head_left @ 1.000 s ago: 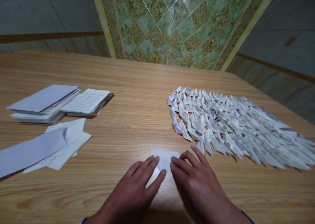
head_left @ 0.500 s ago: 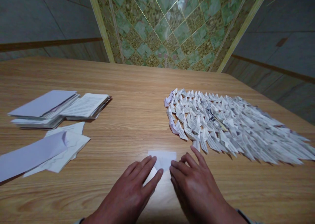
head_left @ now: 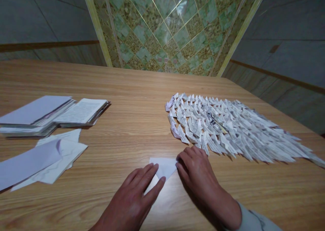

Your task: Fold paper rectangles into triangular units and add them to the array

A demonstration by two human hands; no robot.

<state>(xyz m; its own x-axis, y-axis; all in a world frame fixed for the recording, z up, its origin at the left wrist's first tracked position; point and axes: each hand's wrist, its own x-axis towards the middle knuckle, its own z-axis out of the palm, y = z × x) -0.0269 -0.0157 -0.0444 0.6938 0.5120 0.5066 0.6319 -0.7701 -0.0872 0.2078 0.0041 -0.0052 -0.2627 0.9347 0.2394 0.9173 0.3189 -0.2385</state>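
A small folded sheet of white paper lies flat on the table in front of me, its lower part tapering to a point. My left hand rests over its left side, fingers stretched out and thumb apart, pressing it down. At the paper's upper right corner is my right hand, its fingers bent together in a pinch there. The fingertips of that hand partly hide the corner. Just beyond my right hand spreads a large group of folded paper boats in rows, some with print on them.
On the left of the wooden table stand stacks of paper and printed sheets. Nearer to me lie a loose lilac strip and torn white sheets. A tiled wall rises behind the table.
My right hand has moved up the paper's right edge to the upper corner and its fingers have drawn together. The paper's right side now slants inward. The view has shifted slightly right.
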